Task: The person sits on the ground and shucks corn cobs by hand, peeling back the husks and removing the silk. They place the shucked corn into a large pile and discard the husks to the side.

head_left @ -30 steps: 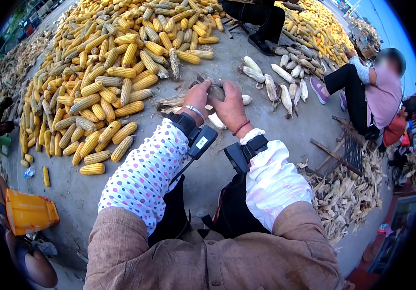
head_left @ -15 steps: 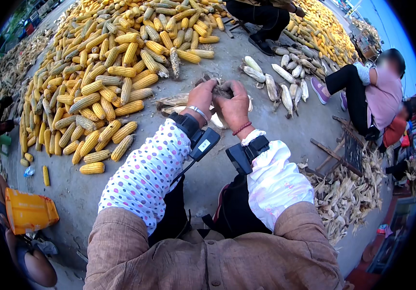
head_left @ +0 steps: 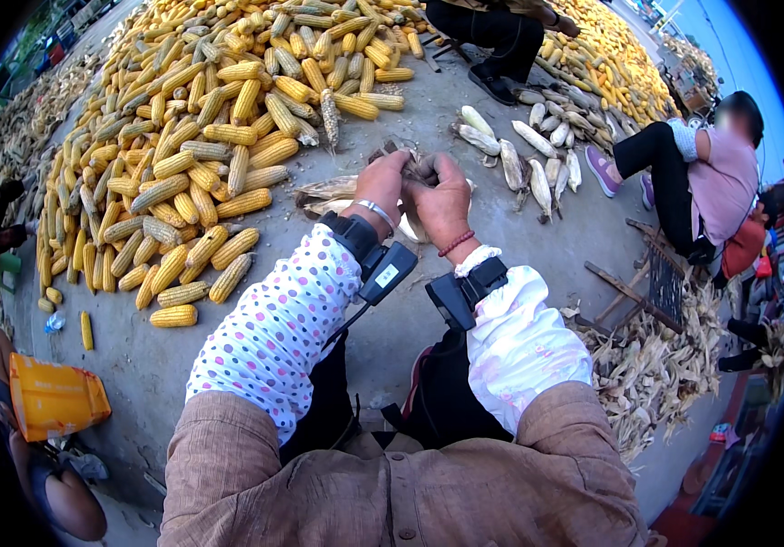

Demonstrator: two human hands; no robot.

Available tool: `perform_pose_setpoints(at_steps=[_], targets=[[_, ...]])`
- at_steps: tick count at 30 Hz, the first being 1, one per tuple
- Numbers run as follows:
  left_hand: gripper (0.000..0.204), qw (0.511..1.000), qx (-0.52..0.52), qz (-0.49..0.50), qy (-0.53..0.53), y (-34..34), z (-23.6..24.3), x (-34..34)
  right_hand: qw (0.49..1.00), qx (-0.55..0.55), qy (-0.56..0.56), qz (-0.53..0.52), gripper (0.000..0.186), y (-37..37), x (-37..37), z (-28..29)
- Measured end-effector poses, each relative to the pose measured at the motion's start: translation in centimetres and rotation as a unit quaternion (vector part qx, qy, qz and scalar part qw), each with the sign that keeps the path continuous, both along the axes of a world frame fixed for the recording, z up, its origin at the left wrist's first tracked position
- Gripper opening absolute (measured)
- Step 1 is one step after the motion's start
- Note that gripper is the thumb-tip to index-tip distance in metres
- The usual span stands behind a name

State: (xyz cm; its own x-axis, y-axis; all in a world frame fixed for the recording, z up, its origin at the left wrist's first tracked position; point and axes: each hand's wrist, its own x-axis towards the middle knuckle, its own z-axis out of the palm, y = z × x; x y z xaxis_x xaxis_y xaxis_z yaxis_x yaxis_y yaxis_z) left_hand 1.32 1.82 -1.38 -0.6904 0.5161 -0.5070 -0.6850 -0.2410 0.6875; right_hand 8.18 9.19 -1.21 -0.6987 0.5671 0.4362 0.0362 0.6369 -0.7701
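Observation:
In front of me both hands meet, fingers closed, at a dry brown corn husk (head_left: 396,147). My left hand (head_left: 378,189) pinches it from one side. My right hand (head_left: 440,197) grips it with bent fingers from the other. Pale husk leaves (head_left: 324,190) stick out to the left, beside and beneath my hands. Whether an ear of corn is inside the husk is hidden by my fingers.
A large pile of bare yellow corn ears (head_left: 173,164) spreads on the left. Unhusked ears (head_left: 538,141) lie to the right, near a seated person (head_left: 725,173). Loose husks (head_left: 656,383) surround a tipped chair (head_left: 652,278). An orange bucket (head_left: 59,397) stands lower left.
My hands stay nearly in place on the husk, with only a slight shift of the fingers. At the far right, a person in red has moved a little.

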Motion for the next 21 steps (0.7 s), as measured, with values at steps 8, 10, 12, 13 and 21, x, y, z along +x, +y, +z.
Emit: perform_pose_setpoints(at_steps=[8,10,12,13,21], targets=[[0.017,0.999,-0.003,-0.020,-0.028,-0.7,1.1,0.2,0.999,0.016,-0.013,0.026,0.021,-0.1,0.5,0.7],[0.016,0.999,-0.002,-0.028,-0.041,-0.9,1.2,0.2,0.997,0.064,0.022,0.042,0.019,0.2,0.6,0.4],[0.015,0.998,-0.007,-0.027,-0.057,-1.0,1.1,-0.3,0.992,0.109,0.045,0.050,0.017,0.5,0.6,0.1],[0.016,0.998,-0.005,-0.023,-0.058,-1.1,1.0,-0.6,0.988,0.132,0.057,0.055,0.016,0.5,0.6,0.1],[0.035,0.995,-0.049,0.090,-0.011,-2.8,-2.0,-5.3,0.978,0.064,-0.113,0.162,0.017,2.1,2.3,0.3]])
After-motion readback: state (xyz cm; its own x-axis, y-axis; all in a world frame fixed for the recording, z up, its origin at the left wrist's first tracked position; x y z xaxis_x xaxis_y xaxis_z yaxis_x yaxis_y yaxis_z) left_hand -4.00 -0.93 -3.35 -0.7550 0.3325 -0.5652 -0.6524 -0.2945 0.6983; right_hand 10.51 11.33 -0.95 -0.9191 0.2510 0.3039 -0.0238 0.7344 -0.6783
